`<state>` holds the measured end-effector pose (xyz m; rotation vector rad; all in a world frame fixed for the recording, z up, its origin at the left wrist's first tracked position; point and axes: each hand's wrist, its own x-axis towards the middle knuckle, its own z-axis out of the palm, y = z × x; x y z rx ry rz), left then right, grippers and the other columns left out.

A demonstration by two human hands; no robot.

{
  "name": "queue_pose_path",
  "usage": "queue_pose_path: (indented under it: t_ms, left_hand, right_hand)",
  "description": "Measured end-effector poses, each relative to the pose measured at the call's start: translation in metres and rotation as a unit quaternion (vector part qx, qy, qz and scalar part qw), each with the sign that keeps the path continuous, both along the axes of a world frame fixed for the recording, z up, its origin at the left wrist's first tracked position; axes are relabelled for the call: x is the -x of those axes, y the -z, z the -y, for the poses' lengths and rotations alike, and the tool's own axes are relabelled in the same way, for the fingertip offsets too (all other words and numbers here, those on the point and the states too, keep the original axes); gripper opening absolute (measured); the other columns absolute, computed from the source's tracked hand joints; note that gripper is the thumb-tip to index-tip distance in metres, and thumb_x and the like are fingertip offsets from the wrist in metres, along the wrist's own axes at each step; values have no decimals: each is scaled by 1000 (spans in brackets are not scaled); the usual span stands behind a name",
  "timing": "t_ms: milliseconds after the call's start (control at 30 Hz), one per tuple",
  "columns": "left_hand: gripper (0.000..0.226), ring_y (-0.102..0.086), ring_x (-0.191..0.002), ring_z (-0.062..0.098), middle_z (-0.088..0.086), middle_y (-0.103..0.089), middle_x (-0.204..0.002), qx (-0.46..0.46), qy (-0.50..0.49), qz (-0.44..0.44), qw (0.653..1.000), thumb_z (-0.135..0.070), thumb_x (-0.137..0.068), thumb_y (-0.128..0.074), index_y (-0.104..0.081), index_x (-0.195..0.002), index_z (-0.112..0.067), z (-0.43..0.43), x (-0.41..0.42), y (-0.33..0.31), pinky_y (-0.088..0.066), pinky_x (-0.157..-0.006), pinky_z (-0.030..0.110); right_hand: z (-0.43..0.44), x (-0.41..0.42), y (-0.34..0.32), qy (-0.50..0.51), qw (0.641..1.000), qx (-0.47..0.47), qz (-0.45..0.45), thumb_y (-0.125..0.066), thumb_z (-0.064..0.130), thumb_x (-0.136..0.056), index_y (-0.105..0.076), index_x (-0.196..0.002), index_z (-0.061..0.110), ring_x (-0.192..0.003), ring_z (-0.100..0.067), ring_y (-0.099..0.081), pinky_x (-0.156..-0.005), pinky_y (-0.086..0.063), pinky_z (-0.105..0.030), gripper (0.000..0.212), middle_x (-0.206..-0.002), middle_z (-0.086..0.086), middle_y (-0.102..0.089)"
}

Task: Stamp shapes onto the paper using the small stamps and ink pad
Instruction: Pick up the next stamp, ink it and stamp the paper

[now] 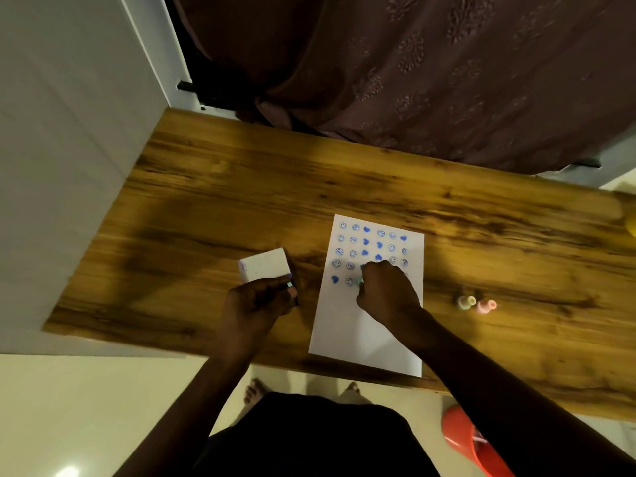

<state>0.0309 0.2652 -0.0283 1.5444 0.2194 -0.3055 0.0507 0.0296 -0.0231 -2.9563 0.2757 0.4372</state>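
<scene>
Paper (364,325) lies lengthwise on the desk (206,201), right hand (387,292) pinching a stamp (360,282) onto it; left hand (256,299) at nine o'clock grips the ink pad (265,268) (nearer for re-inking).

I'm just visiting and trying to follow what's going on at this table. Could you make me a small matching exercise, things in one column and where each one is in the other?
Things:
1. white box
2. right hand
3. two loose small stamps
4. blue stamped shapes

Places:
A. on the bare wood table, right of the paper
B. on the upper part of the paper
C. held by the left hand, left of the paper
D. pressed down on the paper, at the lowest printed row

Pairs: 1-C, 2-D, 3-A, 4-B
</scene>
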Motion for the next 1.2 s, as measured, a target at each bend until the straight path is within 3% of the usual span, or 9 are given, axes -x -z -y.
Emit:
queue_pose_path:
  t_ms: [100,233,433,533,600,733,867,1100,1200]
  left_hand:
    - [40,-78,-96,21,5,-78,-110,-7,13,9,1000,-19,-79,-80,-72,-118,-9,3,1,-3,-62,-72,24]
    - [29,-78,-92,24,8,-79,-104,-22,17,23,999,-16,-83,-79,-76,-110,-8,6,2,-11,-62,-72,25]
    - [23,-78,-91,18,2,-80,-99,-67,46,31,996,-20,-83,-81,-78,-105,-16,14,6,-16,-63,-86,34]
    - [26,-77,-93,11,-5,-80,-98,-66,60,34,995,-12,-80,-83,-77,-105,-18,25,10,-19,-61,-89,33]
    - [28,-77,-92,11,-10,-80,-93,-48,67,31,996,-6,-78,-83,-76,-97,-26,37,14,-22,-60,-88,32]
    - [29,-78,-94,22,0,-81,-98,-26,95,13,995,-5,-77,-84,-77,-95,-27,63,21,-19,-62,-88,44]
    - [36,-78,-94,25,1,-80,-101,-14,164,-8,986,-7,-80,-82,-75,-113,-17,89,27,-20,-63,-85,42]
    - [30,-78,-84,23,3,-81,-93,9,217,30,976,5,-83,-76,-77,-100,-20,124,40,-30,-64,-73,29]
    - [43,-78,-88,20,-6,-81,-95,19,230,43,972,5,-82,-77,-79,-94,-37,134,41,-31,-64,-74,32]
  right_hand:
    - [0,-1,-2,0,1000,9,-3,-70,29,-90,-62,-121,13,-104,-27,-70,-94,-58,-37,36,-121,-7,-69]
    - [5,-7,-1,1,1000,-5,-2,-74,30,-87,-63,-121,13,-103,-27,-70,-93,-58,-38,40,-119,-8,-70]
    - [41,-13,-23,14,994,-86,68,-75,36,-84,-76,-102,10,-93,-23,-71,-72,-47,-24,31,-103,-7,-76]
    - [63,2,-57,81,958,-240,131,-81,30,-81,-82,-88,14,-78,-17,-74,-71,-55,-29,17,-85,-2,-79]
    - [73,20,-74,155,902,-383,127,-84,26,-81,-81,-90,12,-68,-17,-74,-69,-61,-34,17,-76,-4,-78]
    - [73,59,-81,213,827,-512,97,-79,13,-84,-78,-101,7,-78,-24,-76,-69,-61,-29,18,-86,-10,-79]
    - [69,92,-68,216,796,-563,50,-76,10,-87,-76,-105,9,-86,-25,-75,-74,-61,-29,18,-93,-9,-78]
    - [81,123,-55,227,768,-597,33,-75,7,-87,-77,-107,11,-91,-25,-75,-77,-61,-30,20,-99,-8,-78]
    - [90,130,-53,210,782,-586,37,-75,9,-87,-76,-108,11,-91,-24,-74,-79,-62,-33,21,-99,-8,-78]
